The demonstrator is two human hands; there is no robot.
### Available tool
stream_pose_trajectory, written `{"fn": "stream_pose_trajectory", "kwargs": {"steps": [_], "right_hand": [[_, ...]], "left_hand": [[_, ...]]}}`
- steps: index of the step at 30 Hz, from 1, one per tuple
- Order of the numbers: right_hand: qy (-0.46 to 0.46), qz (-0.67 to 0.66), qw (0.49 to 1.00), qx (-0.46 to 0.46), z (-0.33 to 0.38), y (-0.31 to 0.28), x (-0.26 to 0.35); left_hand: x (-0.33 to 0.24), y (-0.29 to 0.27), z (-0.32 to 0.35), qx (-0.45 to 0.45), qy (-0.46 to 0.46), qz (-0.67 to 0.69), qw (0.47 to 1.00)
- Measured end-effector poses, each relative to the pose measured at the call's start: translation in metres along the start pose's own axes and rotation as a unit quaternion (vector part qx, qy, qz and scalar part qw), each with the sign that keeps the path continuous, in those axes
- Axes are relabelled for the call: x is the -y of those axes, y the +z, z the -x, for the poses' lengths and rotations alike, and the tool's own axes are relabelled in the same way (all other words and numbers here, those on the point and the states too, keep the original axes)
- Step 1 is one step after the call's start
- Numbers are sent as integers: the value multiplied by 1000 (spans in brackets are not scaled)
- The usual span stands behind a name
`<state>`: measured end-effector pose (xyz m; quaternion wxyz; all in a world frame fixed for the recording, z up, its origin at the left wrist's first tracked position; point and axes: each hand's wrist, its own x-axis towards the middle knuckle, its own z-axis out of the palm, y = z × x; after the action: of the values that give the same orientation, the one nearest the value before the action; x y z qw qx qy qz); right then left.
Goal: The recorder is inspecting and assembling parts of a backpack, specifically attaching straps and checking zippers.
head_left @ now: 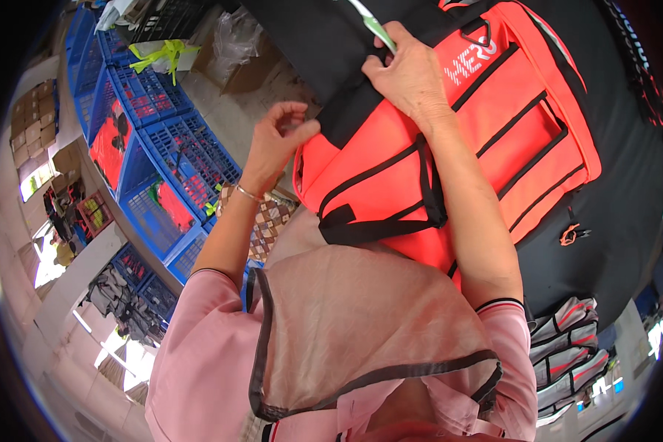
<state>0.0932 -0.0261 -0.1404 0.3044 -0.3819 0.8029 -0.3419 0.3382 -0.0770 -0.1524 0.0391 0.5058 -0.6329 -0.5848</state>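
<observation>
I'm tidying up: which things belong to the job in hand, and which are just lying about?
Job: orange bag, left hand by its edge; slim tool in right hand.

Probably lying about: blue crates; clear plastic; grey striped stack.

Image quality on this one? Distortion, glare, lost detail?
Head view: strong fisheye, rim blacked out, row of blue plastic crates bent into an arc; head view: windows at left blown to white; head view: coral-red bag bright, black trim reading clearly; head view: black work surface dark, little texture showing.
</observation>
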Motion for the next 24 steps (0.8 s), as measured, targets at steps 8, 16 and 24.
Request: {"fn": "stream_pose_trajectory", "kwargs": {"steps": [8,16,24], "right_hand": [[-43,-265,963,-29,-5,-19,-26],[-8,-219,975,-45,5,-43,-28],[-9,-199,978,-57,15,-53,-28]], "left_hand": [[-14,26,32,32,-1,141,989],[-33,46,35,-104,128,-112,980],[-26,56,34,-145,216,-135,956]]}}
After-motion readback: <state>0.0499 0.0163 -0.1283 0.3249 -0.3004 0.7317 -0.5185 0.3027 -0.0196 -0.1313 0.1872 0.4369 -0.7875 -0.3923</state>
